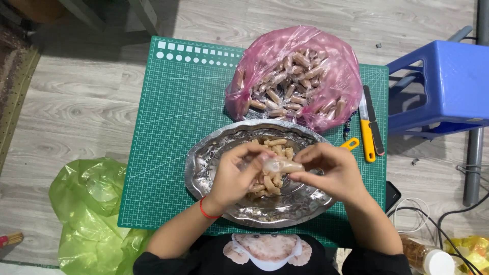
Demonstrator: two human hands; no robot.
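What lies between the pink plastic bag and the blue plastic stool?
In the head view, a yellow-handled knife and a dark-handled blade lie there on the green cutting mat.

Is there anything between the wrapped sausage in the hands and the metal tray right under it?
Nothing visible. The left hand and right hand hold the wrapped sausage directly above the metal tray, with only the pile of unwrapped pieces lying in the tray below. The pink bag sits behind the tray, off to the side.

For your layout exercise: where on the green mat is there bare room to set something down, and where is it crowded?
The green mat is bare left of the pink bag and above-left of the silver tray. The right side is crowded: bag, tray, both hands holding a wrapped sausage, and knives along the right edge.
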